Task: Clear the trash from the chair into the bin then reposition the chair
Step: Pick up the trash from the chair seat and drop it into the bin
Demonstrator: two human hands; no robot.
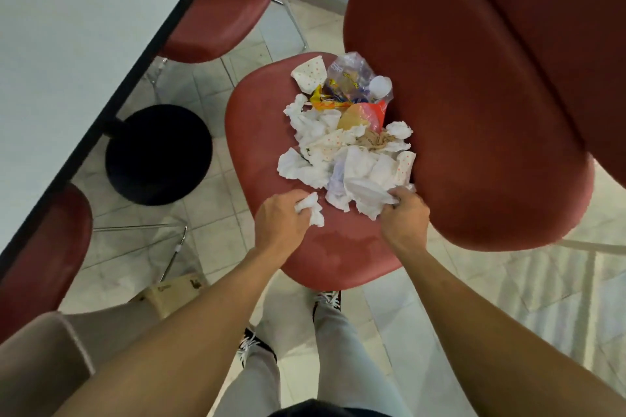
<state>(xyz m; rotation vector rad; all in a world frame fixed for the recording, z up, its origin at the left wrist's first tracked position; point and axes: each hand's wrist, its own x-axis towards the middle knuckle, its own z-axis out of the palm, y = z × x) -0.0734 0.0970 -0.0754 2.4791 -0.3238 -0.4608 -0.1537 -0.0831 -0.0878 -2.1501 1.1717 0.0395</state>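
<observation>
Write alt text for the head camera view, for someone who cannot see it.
Seen from above, a person's left hand grips a crumpled tissue and the right hand grips paper in a trash pile on a red chair seat. A black bin stands left, beside a white table.

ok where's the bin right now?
In the head view the black bin stands on the floor to the person's left of the red chair seat, partly under the edge of the white table.
</observation>
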